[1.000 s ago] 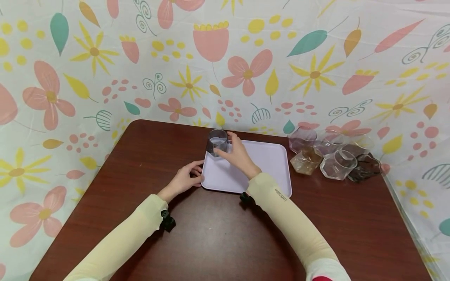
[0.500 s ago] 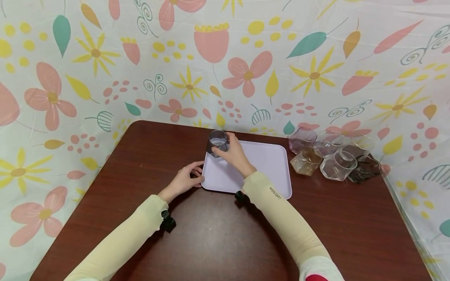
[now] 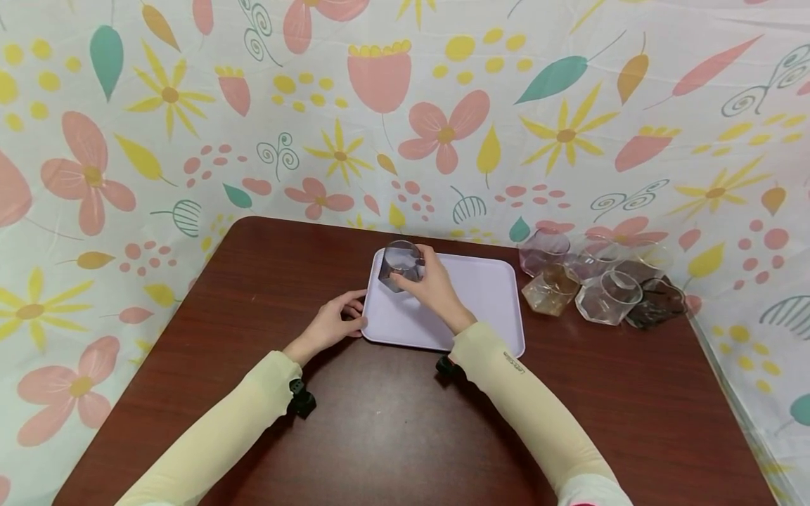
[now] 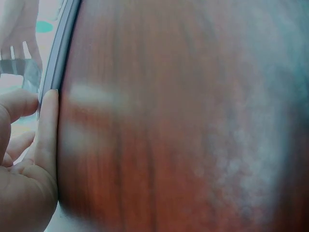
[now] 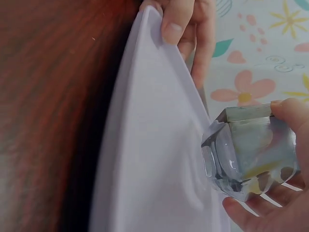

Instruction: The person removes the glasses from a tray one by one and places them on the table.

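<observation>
In the head view my right hand [image 3: 438, 287] grips a grey-tinted, faceted drinking glass [image 3: 405, 254] over the back left part of a pale lilac tray [image 3: 477, 295]. The right wrist view has the thumb and fingers on either side of the glass [image 5: 256, 150], whose angular base is close to the tray's surface [image 5: 149, 145]. My left hand [image 3: 329, 322] holds the tray's left edge near the front corner. Its thumb lies over the rim in the right wrist view, while the left wrist view shows the hand [image 4: 29, 188] pinching the tray's edge [image 4: 59, 53].
Several tinted and clear faceted glasses stand grouped right of the tray, among them an amber glass [image 3: 549, 294], a clear glass [image 3: 604, 302] and a dark glass [image 3: 658, 306]. The brown table [image 3: 373, 422] meets a flowered cloth [image 3: 253, 140] at the back.
My right hand has moved the grey glass slightly to the right and toward me, from the tray's back left corner to farther inside its rim. The left hand stays at the tray's edge.
</observation>
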`<state>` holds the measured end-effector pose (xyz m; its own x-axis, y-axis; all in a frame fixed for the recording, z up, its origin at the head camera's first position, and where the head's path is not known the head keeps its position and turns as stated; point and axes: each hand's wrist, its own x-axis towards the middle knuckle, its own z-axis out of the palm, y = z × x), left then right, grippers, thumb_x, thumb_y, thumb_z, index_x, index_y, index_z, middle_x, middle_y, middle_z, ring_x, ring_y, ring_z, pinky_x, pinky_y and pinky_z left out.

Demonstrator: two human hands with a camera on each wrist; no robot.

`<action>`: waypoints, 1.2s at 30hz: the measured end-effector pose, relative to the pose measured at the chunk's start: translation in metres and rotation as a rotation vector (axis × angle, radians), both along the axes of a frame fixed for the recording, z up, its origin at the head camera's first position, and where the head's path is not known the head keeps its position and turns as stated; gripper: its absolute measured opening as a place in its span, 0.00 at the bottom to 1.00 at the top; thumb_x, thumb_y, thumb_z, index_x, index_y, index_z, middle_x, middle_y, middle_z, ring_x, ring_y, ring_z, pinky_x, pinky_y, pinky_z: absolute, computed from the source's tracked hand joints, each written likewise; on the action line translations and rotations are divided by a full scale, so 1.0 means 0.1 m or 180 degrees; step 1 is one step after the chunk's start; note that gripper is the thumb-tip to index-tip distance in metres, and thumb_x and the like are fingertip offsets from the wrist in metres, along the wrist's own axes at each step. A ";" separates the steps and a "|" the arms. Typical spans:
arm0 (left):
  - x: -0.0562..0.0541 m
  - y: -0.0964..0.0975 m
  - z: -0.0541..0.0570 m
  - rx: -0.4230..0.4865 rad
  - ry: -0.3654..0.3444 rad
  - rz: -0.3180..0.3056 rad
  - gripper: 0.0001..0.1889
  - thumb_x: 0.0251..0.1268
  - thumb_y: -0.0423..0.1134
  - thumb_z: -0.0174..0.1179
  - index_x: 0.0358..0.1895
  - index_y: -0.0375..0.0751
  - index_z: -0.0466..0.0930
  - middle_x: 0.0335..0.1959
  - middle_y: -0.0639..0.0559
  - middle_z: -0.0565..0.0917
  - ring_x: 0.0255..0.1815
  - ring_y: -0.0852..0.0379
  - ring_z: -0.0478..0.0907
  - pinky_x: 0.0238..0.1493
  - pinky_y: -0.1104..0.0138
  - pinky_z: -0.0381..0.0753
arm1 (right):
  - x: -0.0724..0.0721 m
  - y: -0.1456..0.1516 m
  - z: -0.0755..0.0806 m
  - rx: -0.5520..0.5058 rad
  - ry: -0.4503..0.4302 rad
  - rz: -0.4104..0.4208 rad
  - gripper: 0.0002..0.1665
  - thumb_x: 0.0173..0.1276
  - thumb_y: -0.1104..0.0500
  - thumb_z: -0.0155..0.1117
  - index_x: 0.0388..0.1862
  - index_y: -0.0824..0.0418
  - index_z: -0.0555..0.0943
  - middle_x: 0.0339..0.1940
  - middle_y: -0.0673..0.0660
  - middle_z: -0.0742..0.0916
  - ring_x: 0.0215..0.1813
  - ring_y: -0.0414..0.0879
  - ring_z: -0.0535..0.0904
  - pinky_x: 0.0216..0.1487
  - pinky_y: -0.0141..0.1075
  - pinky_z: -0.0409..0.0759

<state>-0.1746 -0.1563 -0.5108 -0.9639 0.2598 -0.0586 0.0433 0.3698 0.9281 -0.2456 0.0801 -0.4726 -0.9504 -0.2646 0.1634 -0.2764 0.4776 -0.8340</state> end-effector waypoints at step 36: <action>0.01 -0.01 0.02 -0.0040 -0.0043 0.0001 0.32 0.68 0.26 0.64 0.75 0.36 0.70 0.51 0.37 0.80 0.50 0.47 0.81 0.38 0.64 0.92 | 0.86 1.47 0.17 0.0271 0.0324 -0.0446 0.44 0.64 0.56 0.79 0.73 0.66 0.67 0.64 0.66 0.79 0.63 0.60 0.78 0.60 0.53 0.81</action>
<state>-0.1737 -0.1576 -0.5085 -0.9631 0.2585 -0.0749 0.0306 0.3815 0.9239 -0.1595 0.2266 -0.4553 -0.9586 -0.1478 0.2433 -0.2831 0.5851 -0.7600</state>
